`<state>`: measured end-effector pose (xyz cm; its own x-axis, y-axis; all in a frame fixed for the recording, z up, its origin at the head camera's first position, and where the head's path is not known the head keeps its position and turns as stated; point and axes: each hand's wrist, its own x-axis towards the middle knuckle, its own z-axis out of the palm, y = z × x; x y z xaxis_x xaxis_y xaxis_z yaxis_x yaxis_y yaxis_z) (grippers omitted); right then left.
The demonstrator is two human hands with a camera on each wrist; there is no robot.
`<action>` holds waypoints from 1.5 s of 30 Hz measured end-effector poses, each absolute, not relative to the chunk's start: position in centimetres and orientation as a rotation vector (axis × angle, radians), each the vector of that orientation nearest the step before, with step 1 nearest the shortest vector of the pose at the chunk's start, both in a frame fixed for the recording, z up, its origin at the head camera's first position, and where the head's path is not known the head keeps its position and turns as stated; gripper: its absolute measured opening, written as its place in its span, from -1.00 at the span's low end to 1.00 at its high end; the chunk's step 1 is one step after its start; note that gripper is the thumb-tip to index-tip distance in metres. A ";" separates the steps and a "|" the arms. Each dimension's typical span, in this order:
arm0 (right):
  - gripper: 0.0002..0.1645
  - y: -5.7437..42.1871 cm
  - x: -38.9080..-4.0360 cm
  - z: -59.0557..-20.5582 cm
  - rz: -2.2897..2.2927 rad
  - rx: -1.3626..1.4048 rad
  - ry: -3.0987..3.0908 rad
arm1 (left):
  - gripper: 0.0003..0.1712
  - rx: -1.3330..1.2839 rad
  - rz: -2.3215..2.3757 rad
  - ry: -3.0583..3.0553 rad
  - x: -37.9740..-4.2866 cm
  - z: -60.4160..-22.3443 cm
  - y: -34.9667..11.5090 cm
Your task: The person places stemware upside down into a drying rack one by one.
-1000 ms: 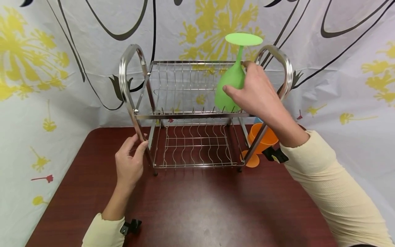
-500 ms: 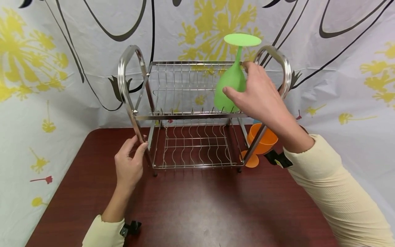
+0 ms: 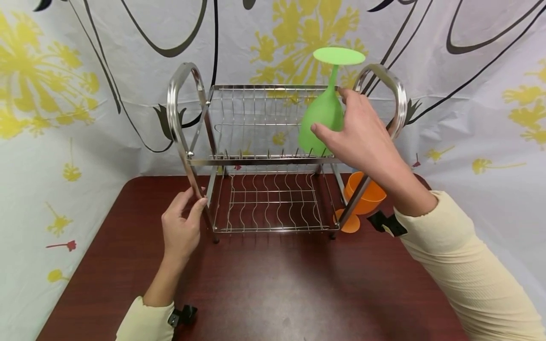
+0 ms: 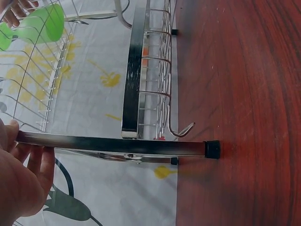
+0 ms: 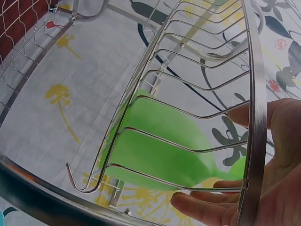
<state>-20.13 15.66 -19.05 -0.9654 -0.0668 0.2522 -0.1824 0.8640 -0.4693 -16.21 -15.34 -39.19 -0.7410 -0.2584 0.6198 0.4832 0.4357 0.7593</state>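
Observation:
In the head view, a two-tier metal dish rack [image 3: 264,162] stands on the table. My left hand [image 3: 181,225] pinches its front left upright between thumb and fingers; the left wrist view shows the hand [image 4: 21,183] on that bar. A green plastic goblet [image 3: 321,116] is upside down at the right end of the upper tier, its round foot on top. My right hand [image 3: 362,130] holds the goblet's bowl, thumb in front and fingers behind. Through the wires in the right wrist view, the green bowl [image 5: 155,146] shows beside my right hand [image 5: 277,183].
An orange goblet [image 3: 364,193] stands upright on the table beside the rack's right leg, partly hidden by it. A bit of something blue [image 3: 355,169] shows behind it. The dark red table [image 3: 273,284] meets a patterned white cloth [image 3: 106,142] at the back.
Both hands, the green goblet and the rack keep nearly the same places. The right wrist and sleeve have lowered slightly. The head view has shifted a little.

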 end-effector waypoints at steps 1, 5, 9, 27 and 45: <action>0.05 15.7 -20.1 -19.1 0.738 0.191 -2.809 | -0.73 -0.189 -1.360 -1.993 -16.2 -39.2 -15.3; 0.05 15.7 -20.1 -19.1 0.733 0.195 -2.802 | -0.72 -0.194 -1.361 -1.988 -16.3 -39.3 -15.3; 0.04 15.7 -20.0 -19.1 0.732 0.198 -2.802 | -0.72 -0.205 -1.359 -1.992 -16.4 -39.4 -15.3; 0.03 15.7 -18.4 -18.8 0.732 0.217 -2.791 | -0.71 -0.213 -1.340 -1.995 -16.2 -39.3 -15.4; -0.08 16.8 -16.7 -18.5 0.795 0.287 -2.728 | -0.71 -0.227 -1.344 -1.948 -16.0 -39.1 -15.0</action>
<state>-16.72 16.82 -18.49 -0.9398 -0.1094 0.3238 -0.2662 0.8283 -0.4930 -15.99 -14.98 -39.12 -0.7062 -0.2563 0.6599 0.5260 0.4339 0.7314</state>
